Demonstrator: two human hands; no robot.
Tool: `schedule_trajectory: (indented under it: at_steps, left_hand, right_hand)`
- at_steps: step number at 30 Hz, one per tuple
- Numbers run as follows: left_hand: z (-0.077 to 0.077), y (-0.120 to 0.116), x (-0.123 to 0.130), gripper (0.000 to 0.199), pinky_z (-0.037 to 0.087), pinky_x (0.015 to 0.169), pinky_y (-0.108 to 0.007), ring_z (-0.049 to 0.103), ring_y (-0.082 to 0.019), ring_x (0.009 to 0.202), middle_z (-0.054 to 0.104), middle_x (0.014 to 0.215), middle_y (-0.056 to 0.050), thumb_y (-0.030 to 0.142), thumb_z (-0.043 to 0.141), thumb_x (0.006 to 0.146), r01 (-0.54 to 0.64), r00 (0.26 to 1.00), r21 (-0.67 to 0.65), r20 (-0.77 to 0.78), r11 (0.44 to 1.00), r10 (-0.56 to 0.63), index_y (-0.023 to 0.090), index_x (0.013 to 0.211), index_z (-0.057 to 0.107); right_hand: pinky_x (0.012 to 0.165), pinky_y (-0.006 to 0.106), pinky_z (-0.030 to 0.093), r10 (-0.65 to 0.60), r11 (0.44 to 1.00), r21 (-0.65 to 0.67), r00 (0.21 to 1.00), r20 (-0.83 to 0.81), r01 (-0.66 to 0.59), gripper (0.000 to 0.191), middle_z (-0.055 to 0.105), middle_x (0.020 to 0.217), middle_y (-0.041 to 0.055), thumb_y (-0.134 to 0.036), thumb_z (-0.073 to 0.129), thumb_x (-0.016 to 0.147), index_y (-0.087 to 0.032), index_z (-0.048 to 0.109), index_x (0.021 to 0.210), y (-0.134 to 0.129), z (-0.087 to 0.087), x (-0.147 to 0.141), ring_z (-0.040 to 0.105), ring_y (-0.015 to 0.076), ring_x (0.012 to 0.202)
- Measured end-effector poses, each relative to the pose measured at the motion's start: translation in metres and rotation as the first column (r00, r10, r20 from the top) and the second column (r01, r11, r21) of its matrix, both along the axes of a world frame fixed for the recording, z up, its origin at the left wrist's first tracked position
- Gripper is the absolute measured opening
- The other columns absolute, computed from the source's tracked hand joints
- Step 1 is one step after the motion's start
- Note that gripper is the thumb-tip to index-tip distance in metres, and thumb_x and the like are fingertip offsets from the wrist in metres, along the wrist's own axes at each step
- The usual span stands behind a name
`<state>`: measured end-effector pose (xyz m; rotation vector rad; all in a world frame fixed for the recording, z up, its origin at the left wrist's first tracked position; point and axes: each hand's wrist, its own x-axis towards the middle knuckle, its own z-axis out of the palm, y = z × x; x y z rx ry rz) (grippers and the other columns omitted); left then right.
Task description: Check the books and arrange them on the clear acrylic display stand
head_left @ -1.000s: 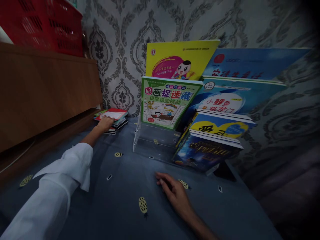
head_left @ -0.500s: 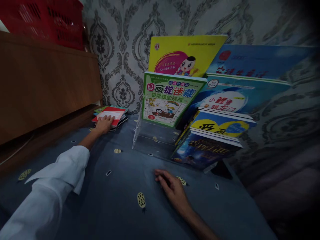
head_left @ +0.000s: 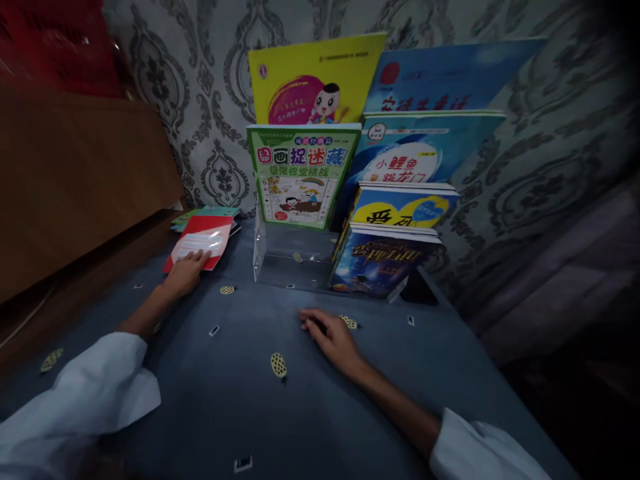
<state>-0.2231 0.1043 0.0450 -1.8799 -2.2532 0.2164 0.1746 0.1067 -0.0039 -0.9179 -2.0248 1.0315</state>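
Observation:
At the left, my left hand (head_left: 184,275) has its fingers over the near edge of a red book (head_left: 213,230) with a pale panel on its cover; the thumb is hidden. This book lies partly over a low stack of thin books (head_left: 220,211). My right hand (head_left: 333,339) rests on the dark tablecloth (head_left: 210,393), fingers loosely curved and apart, holding nothing. Beyond it stands a clear book rack (head_left: 295,270). The rack carries a green picture book (head_left: 303,180), a yellow book (head_left: 320,73), a dark blue book (head_left: 380,267) and several other blue ones.
A wooden cabinet (head_left: 85,180) borders the table on the left, with a red basket (head_left: 60,53) on top. Patterned wallpaper (head_left: 215,113) rises behind the rack. A flat black object (head_left: 419,288) lies at the rack's right end.
The red book has slid toward me, partly off the stack, with my left hand drawn back along with it. My right hand stays resting on the cloth; the camera view has shifted.

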Motion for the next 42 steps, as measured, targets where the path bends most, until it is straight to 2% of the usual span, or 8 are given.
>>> schedule_trajectory:
  at_steps: [4, 16, 20, 23, 27, 31, 37, 42]
  left_hand:
    - [-0.006, -0.038, 0.014, 0.076, 0.047, 0.109, -0.044, 0.042, -0.03, 0.145, 0.039, 0.16, -0.011, 0.002, 0.038, 0.083, -0.009, 0.999, -0.102, 0.045, 0.995, 0.013, 0.021, 0.157, 0.034]
    - [0.009, -0.158, 0.086, 0.079, 0.046, 0.111, -0.044, 0.045, -0.03, 0.143, 0.04, 0.159, -0.013, -0.004, 0.037, 0.082, -0.005, 0.996, -0.307, 0.082, 0.952, 0.031, 0.018, 0.158, 0.033]
    - [-0.007, -0.193, 0.097, 0.087, 0.052, 0.105, -0.041, 0.046, -0.03, 0.142, 0.038, 0.16, -0.007, -0.003, 0.042, 0.077, 0.083, 0.993, -0.338, 0.103, 0.938, -0.05, 0.027, 0.158, 0.031]
    - [-0.016, -0.209, 0.104, 0.081, 0.053, 0.103, -0.034, 0.047, -0.027, 0.141, 0.04, 0.159, -0.003, 0.002, 0.043, 0.083, 0.276, 0.956, -0.294, 0.182, 0.915, -0.23, 0.034, 0.157, 0.031]
    - [-0.012, -0.198, 0.117, 0.058, 0.041, 0.114, -0.032, 0.046, -0.021, 0.143, 0.048, 0.154, 0.004, 0.015, 0.041, 0.098, 0.583, 0.797, -0.214, 0.339, 0.783, -0.501, 0.041, 0.15, 0.044]
    - [-0.002, -0.147, 0.119, 0.041, 0.019, 0.124, -0.052, 0.038, -0.024, 0.148, 0.051, 0.152, 0.005, 0.031, 0.046, 0.102, 0.731, 0.643, -0.156, 0.483, 0.664, -0.594, 0.046, 0.138, 0.057]
    - [-0.001, -0.076, 0.11, 0.051, 0.016, 0.122, -0.06, 0.025, -0.028, 0.153, 0.033, 0.164, -0.005, 0.035, 0.041, 0.102, 0.688, 0.656, -0.087, 0.497, 0.72, -0.567, 0.037, 0.153, 0.04]
    - [-0.01, -0.081, 0.119, 0.061, 0.032, 0.117, -0.055, 0.031, -0.032, 0.151, 0.033, 0.164, -0.006, 0.028, 0.045, 0.098, 0.661, 0.721, -0.108, 0.367, 0.743, -0.588, 0.035, 0.157, 0.032]
  right_hand:
    - [0.075, 0.033, 0.056, 0.002, 1.0, 0.014, 1.0, 0.001, -0.002, 0.033, 0.076, 0.095, 0.0091, -0.028, 0.048, 0.09, -0.017, 0.072, 0.109, 0.0, 0.0, 0.001, 0.073, 0.0214, 0.083]
    - [0.073, 0.033, 0.056, 0.029, 0.992, 0.119, 1.0, 0.007, -0.03, 0.031, 0.075, 0.089, 0.0065, -0.021, 0.048, 0.091, -0.019, 0.073, 0.11, 0.004, -0.007, 0.0, 0.07, 0.0205, 0.078]
    - [0.076, 0.033, 0.056, 0.034, 0.971, 0.237, 0.999, 0.028, -0.039, 0.03, 0.072, 0.09, 0.0063, -0.018, 0.049, 0.093, -0.019, 0.072, 0.112, -0.003, -0.003, 0.0, 0.068, 0.0195, 0.08]
    - [0.077, 0.033, 0.056, 0.068, 0.926, 0.373, 0.998, 0.005, -0.065, 0.03, 0.071, 0.094, 0.0074, -0.018, 0.046, 0.098, -0.02, 0.069, 0.116, -0.015, 0.004, 0.0, 0.068, 0.0194, 0.085]
    - [0.087, 0.036, 0.057, 0.124, 0.825, 0.558, 0.992, -0.021, -0.091, 0.029, 0.072, 0.104, 0.0095, -0.017, 0.045, 0.1, -0.02, 0.066, 0.121, -0.036, 0.018, 0.004, 0.068, 0.0207, 0.096]
    - [0.093, 0.041, 0.056, 0.181, 0.761, 0.615, 0.978, 0.101, -0.205, 0.031, 0.072, 0.111, 0.0122, -0.018, 0.044, 0.102, -0.017, 0.062, 0.127, -0.051, 0.027, 0.011, 0.067, 0.0223, 0.105]
    - [0.111, 0.051, 0.046, 0.064, 0.844, 0.474, 0.925, 0.375, -0.251, 0.039, 0.063, 0.138, 0.0179, -0.027, 0.047, 0.103, -0.013, 0.056, 0.138, -0.049, 0.013, 0.021, 0.056, 0.027, 0.132]
    - [0.124, 0.053, 0.027, 0.116, 0.871, 0.357, 0.849, 0.516, -0.336, 0.048, 0.049, 0.153, 0.0178, -0.034, 0.047, 0.103, -0.011, 0.051, 0.145, -0.029, 0.008, 0.031, 0.039, 0.0264, 0.147]
